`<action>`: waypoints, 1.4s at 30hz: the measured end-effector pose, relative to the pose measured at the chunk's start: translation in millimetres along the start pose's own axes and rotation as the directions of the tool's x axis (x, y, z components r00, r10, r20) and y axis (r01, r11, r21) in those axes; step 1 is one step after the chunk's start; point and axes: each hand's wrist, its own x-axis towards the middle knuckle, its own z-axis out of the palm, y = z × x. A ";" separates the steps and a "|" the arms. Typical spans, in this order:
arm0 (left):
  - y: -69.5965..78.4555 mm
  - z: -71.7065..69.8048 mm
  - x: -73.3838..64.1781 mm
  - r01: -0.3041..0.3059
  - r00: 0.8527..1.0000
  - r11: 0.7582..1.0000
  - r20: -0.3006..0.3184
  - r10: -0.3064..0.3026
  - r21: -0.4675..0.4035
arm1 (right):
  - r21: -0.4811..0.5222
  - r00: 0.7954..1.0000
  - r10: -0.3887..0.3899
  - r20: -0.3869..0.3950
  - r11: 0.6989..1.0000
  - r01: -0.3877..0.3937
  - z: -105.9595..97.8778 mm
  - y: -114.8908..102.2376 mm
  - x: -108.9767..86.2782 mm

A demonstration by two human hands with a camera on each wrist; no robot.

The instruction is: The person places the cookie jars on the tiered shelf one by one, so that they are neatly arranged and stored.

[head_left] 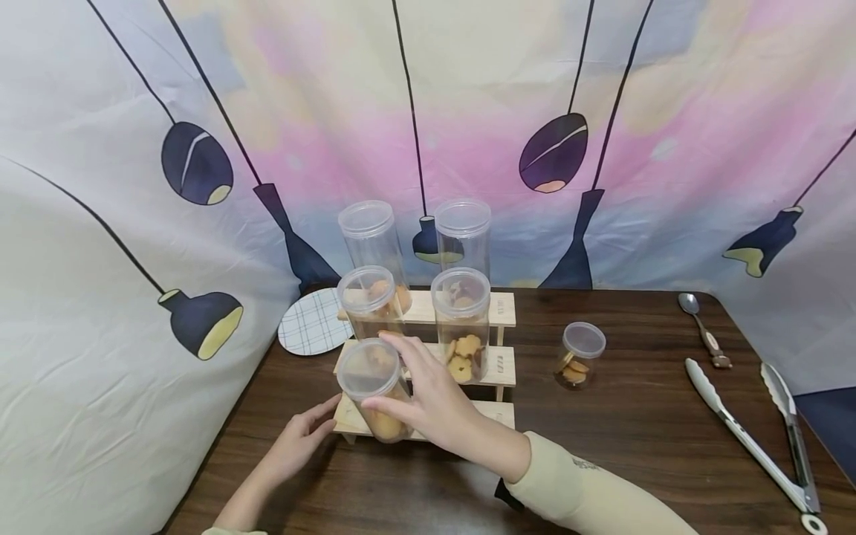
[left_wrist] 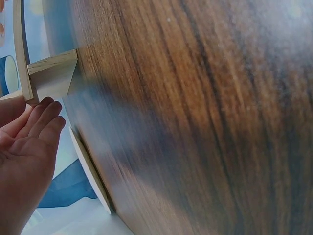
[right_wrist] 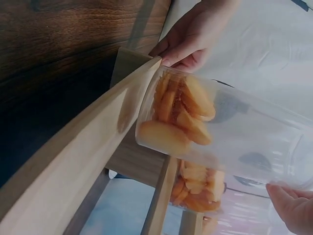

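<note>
On the left end of the lowest tier of a stepped wooden rack (head_left: 495, 412) stands a tall clear jar (head_left: 388, 425) with cookies in its lower part. My right hand (head_left: 441, 409) grips this jar near its lid, thumb on the near side and fingers behind. The right wrist view shows the jar's base (right_wrist: 146, 112) at the tier's surface. My left hand (head_left: 301, 438) pinches the left end of that tier. In the left wrist view its thumb lies along the board (left_wrist: 24, 58) and its fingers (left_wrist: 46, 120) curl beneath.
Two jars (head_left: 461, 327) stand on the middle tier and two taller-placed jars (head_left: 464, 223) at the back. On the right are a small cookie jar (head_left: 580, 357), a spoon (head_left: 705, 331) and metal tongs (head_left: 742, 431). An oval checked mat (head_left: 314, 323) lies behind the rack's left side.
</note>
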 end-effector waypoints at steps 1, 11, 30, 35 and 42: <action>0.0 0.1 0.1 -0.002 1.000 1.000 -0.002 0.002 0.002 | 0.000 1.000 -0.002 -0.004 1.000 0.002 1.1 0.3 0.3; -0.1 -0.1 0.0 0.025 1.000 0.999 -0.004 -0.024 0.037 | 0.032 1.000 -0.011 -0.008 0.999 0.011 11.1 1.0 1.0; 1.2 -0.1 0.1 0.037 0.999 0.999 0.008 -0.037 -0.014 | -0.005 0.999 0.000 -0.041 1.000 0.000 21.2 5.4 4.1; 0.5 0.3 0.1 0.035 0.999 0.999 0.004 -0.035 -0.003 | -0.025 0.999 0.013 -0.046 1.000 -0.014 22.5 4.6 5.9; -0.9 0.7 0.2 0.022 1.000 1.000 -0.006 -0.022 -0.005 | -0.048 0.997 0.034 -0.068 0.998 -0.038 22.4 2.6 8.2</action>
